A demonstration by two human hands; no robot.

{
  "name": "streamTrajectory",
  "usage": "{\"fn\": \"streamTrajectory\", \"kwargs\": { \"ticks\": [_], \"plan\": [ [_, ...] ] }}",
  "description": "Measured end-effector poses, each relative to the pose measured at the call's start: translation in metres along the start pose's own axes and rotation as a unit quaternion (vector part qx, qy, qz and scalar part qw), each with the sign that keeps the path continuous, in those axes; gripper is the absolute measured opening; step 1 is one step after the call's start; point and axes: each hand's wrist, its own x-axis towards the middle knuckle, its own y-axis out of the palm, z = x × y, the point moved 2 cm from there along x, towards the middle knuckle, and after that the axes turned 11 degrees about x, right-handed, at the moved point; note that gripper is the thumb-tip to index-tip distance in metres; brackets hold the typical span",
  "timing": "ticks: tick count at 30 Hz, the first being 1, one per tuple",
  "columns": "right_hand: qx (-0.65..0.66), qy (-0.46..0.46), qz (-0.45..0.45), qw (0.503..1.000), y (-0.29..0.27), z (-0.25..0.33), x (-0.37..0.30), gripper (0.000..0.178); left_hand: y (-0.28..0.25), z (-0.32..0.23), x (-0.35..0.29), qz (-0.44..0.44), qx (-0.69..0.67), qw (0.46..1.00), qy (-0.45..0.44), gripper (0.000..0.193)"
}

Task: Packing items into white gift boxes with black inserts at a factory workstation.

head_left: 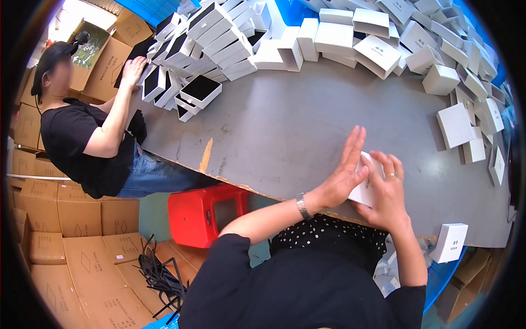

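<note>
At the table's front edge, a small white box [362,189] sits between my two hands, partly hidden by them. My right hand [386,192] curls round its right side and grips it, a ring on one finger. My left hand [344,176] is beside the box with its fingers stretched out and together. The thumb reaches over to the box's near face, and a metal watch [304,206] circles the wrist. Off to the right, another white box [451,243] stands upright at the edge of the table.
White box parts [378,52] lie heaped along the far and right sides of the grey table [274,126]. Open trays with black lining [201,90] are stacked at far left, where a co-worker [90,126] reaches. A red stool [189,216] and cardboard cartons [82,263] stand below left.
</note>
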Motion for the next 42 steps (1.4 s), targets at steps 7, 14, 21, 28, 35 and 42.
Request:
{"fn": "streamTrajectory", "kwargs": {
  "ticks": [7,14,21,28,35,42],
  "plan": [
    [-0.216,0.293,-0.025,0.931,-0.128,-0.021,-0.117,0.074,-0.269,0.022,0.033,-0.234,0.766,0.595,-0.06,0.075],
    [-0.266,0.193,-0.204,0.922,-0.16,-0.11,-0.029,0.081,-0.38,0.041,0.024,-0.165,0.769,0.578,-0.218,0.075],
    [-0.086,0.201,-0.182,0.959,-0.117,-0.123,0.011,0.073,-0.231,-0.016,-0.001,-0.129,0.586,0.799,0.046,0.064],
    [0.303,0.494,-0.059,0.812,-0.101,-0.049,-0.034,0.057,-0.082,-0.009,-0.017,0.043,0.442,0.894,0.064,0.069],
    [-0.175,0.146,0.034,0.973,-0.136,-0.038,-0.04,0.065,-0.074,-0.011,-0.014,0.087,0.385,0.919,0.011,0.072],
    [-0.082,-0.034,0.148,0.985,-0.069,-0.063,0.013,0.095,-0.027,-0.017,0.001,0.132,0.327,0.934,0.062,0.071]
  ]
}}
